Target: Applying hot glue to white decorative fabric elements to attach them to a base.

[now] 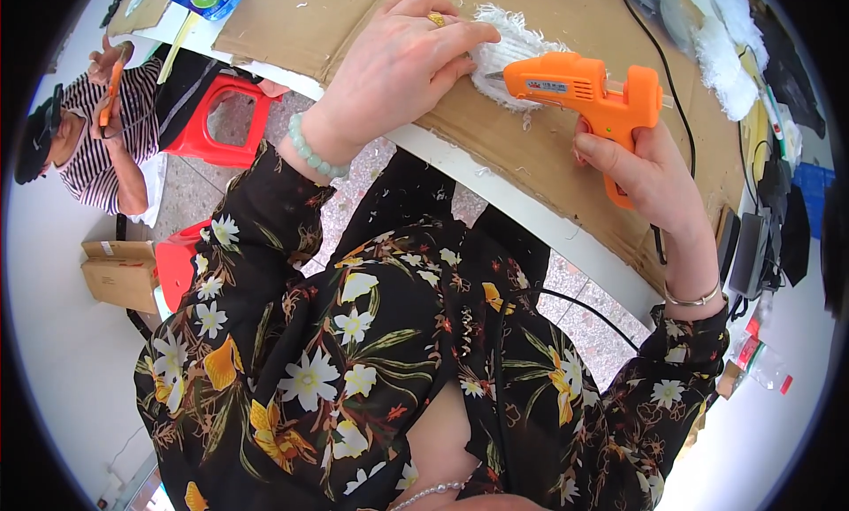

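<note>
My left hand (402,64) presses down on a white fluffy piece (517,49) that lies on a sheet of brown cardboard (539,148) covering the table. An orange glue gun (592,95) is gripped in my right hand (650,171), its metal nozzle pointing left and touching the edge of the fluffy piece beside my left fingers. A black cord (659,51) runs from the gun across the cardboard toward the far side. My left wrist carries a pale green bead bracelet, my right wrist a thin metal bangle.
More white fluffy material (730,60) lies at the far right of the table. A red plastic stool (217,113) stands at the left, beyond it another person in a striped top (97,131) holding an orange tool. A cardboard box (119,272) sits on the floor.
</note>
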A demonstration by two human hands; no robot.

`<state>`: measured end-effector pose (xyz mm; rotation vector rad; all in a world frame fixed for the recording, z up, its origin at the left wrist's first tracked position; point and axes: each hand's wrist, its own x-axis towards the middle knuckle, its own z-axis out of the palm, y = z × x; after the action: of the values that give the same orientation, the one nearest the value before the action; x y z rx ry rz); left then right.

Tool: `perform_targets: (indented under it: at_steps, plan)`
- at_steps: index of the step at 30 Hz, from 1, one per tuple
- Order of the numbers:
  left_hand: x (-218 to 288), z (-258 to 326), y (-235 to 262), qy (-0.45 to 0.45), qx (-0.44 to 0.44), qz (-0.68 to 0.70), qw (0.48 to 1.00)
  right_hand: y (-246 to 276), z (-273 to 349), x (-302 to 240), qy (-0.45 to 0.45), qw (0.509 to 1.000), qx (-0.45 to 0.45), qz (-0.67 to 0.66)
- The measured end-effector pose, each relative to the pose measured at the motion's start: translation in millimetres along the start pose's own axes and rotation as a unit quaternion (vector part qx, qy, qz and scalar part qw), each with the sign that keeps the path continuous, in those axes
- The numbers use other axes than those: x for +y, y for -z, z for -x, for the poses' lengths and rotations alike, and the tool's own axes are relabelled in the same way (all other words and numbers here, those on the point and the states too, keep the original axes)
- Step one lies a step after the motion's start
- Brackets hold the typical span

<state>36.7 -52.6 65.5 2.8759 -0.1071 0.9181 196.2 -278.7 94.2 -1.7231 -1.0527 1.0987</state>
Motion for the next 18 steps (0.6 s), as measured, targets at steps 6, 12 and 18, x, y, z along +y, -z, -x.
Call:
perform_targets:
  at_steps: [6, 12, 18]
  plan:
    - [6, -2, 5, 0.006, -0.017, -0.002, 1.0, -1, 6, 0, -0.005, 1.0, 0.013, 0.001]
    - [8, -5, 4, -0.017, 0.013, 0.002, 1.0, 0, 13, 2, -0.011, 1.0, 0.018, 0.022]
    - [9, -7, 10, -0.018, 0.016, -0.02, 1.0, 1, 21, 0, -0.026, 0.999, 0.032, 0.024]
